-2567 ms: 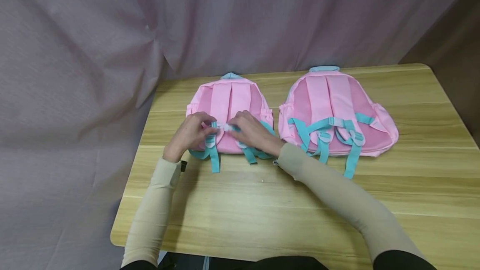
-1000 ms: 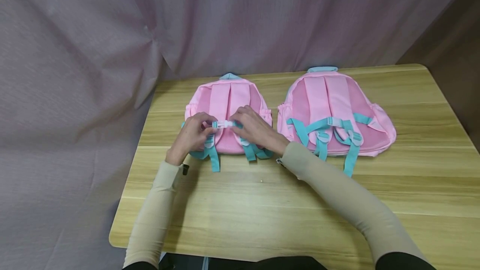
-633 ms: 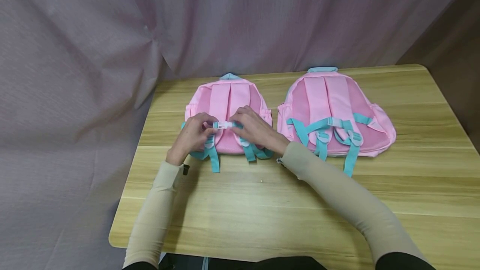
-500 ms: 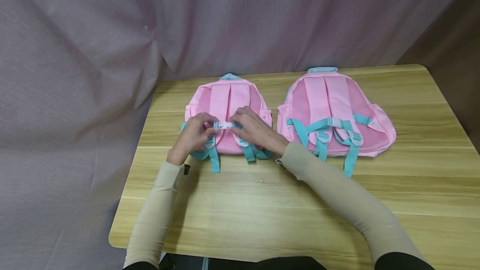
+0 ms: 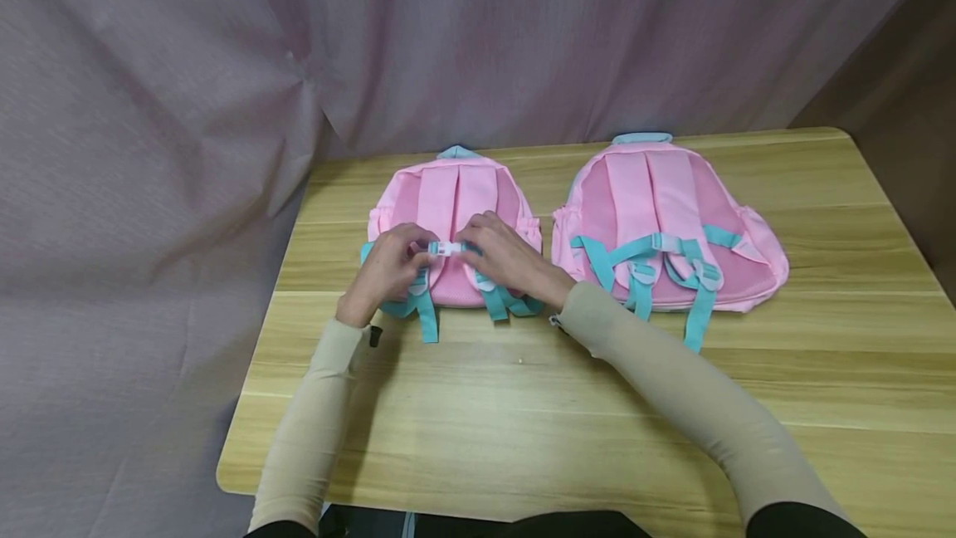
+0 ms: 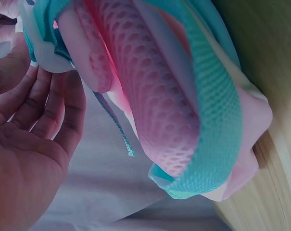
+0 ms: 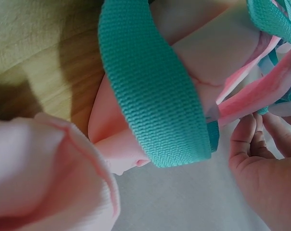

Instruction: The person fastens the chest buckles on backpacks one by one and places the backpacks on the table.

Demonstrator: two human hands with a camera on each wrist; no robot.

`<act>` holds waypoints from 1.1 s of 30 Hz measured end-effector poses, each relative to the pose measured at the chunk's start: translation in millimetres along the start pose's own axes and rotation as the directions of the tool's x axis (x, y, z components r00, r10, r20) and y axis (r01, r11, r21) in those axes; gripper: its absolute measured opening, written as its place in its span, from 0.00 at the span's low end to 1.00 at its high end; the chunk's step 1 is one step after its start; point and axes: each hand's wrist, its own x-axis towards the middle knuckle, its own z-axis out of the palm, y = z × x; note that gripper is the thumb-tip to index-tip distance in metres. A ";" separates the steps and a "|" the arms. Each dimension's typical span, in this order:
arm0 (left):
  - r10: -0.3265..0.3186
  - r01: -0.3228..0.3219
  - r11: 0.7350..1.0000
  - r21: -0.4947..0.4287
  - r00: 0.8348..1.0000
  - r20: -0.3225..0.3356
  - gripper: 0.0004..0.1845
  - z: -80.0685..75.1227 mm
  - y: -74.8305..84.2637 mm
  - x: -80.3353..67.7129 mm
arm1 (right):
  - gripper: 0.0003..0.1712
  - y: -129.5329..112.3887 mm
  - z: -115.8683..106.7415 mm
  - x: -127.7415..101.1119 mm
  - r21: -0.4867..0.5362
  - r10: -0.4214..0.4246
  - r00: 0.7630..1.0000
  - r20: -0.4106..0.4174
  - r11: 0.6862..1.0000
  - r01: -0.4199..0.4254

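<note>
Two pink backpacks lie straps-up on a wooden table. Both my hands are at the smaller left backpack. My left hand and right hand pinch the teal chest strap on either side of its white buckle, which spans the gap between them. In the left wrist view, my left hand has its fingers up against a white plastic piece beside the pink mesh padding. In the right wrist view, my right hand is beyond a wide teal shoulder strap.
The larger right backpack lies close beside the left one, its teal straps and chest strap across its back. A mauve curtain hangs behind and to the left of the table. Bare wood stretches along the near half of the table.
Both hands stay at the left backpack's chest buckle. The left hand has edged slightly towards the buckle; the backpacks have not moved.
</note>
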 end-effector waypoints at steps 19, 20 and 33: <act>0.030 -0.030 0.999 0.043 0.999 -0.021 0.08 4.2 2.4 1.3 | 0.16 0.9 1.0 0.4 -0.018 -0.021 1.000 -0.020 1.000 0.020; 0.029 -0.028 0.999 0.044 0.999 -0.019 0.08 4.2 2.7 1.6 | 0.15 1.0 1.0 0.4 -0.018 -0.020 1.000 -0.021 1.000 0.020; 0.023 -0.023 0.999 0.042 1.000 -0.014 0.09 6.2 4.2 2.2 | 0.13 -0.5 3.2 0.0 -0.006 -0.027 0.999 -0.040 1.000 0.027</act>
